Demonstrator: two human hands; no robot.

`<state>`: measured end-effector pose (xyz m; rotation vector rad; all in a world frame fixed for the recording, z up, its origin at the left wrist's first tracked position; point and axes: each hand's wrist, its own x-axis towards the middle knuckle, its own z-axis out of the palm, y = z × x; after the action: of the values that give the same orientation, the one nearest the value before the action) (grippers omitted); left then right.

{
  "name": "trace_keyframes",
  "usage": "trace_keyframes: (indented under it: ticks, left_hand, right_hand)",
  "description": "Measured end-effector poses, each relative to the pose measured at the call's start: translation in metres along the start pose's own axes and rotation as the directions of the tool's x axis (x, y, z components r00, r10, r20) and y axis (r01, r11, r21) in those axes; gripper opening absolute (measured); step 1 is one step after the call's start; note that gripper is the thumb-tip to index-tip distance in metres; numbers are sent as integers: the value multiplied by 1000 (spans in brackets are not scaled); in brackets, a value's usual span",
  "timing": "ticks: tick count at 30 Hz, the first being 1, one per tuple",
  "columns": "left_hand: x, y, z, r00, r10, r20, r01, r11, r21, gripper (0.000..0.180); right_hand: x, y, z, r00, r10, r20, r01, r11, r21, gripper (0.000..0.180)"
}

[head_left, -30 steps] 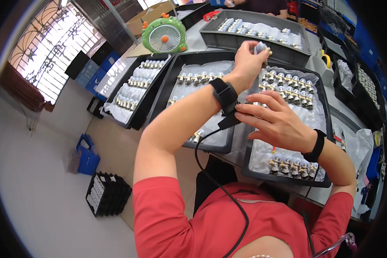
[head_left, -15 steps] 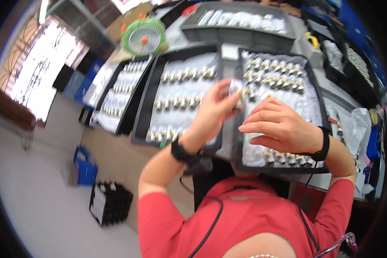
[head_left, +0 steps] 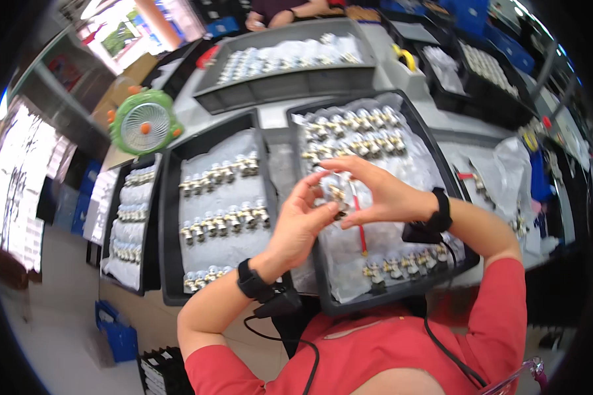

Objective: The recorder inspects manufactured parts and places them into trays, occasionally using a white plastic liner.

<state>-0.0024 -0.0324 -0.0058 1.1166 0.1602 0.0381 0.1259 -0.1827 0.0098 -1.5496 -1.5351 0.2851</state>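
Note:
My left hand (head_left: 298, 220) grips a small silver and brass-coloured metal fitting (head_left: 336, 189) between thumb and fingers, above the right black tray (head_left: 468, 263). My right hand (head_left: 382, 194) curves around the same fitting, fingertips at its upper end and thumb by its lower end. The hands hide part of it. A thin red stick-like thing (head_left: 362, 240) with a yellowish tip shows below the right thumb; whether it lies on the tray lining or is held I cannot tell. Rows of similar fittings (head_left: 356, 122) stand on white lining at that tray's far end, with another row at its near end.
A black tray (head_left: 171, 263) and a narrower one (head_left: 150, 257) to the left hold more rows. Beyond are a grey bin (head_left: 277, 91), a green fan (head_left: 145, 128) and another person's hand (head_left: 255, 23). Clear plastic (head_left: 510, 174) and tools lie at the right.
My right hand has moved in from beside the left and closed around the fitting. The view has turned, so the trays appear further left. The red stick has come into sight.

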Motion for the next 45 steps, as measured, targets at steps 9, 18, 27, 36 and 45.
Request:
trace_keyframes:
  ticks: [9,18,27,36,45]
  left_hand:
    - [15,-5,-5,998,-14,-67,15,1000,13,49]
    - [8,-19,-12,997,-79,-9,77,990,-121,49]
    - [8,-17,-20,997,-82,4,81,977,-197,47]
    - [10,-18,-20,995,-83,57,93,971,-221,44]
    - [7,-18,-20,993,-92,68,104,976,-192,44]
  right_hand:
    - [0,48,7,999,-42,-6,42,999,34,73]
    - [-10,38,15,993,-93,-68,89,994,-63,70]
    - [0,34,15,999,-33,-27,31,997,-67,71]
    - [-3,34,14,1000,-1,5,2,999,-39,77]
    - [-6,28,16,1000,2,8,-2,1000,-17,77]
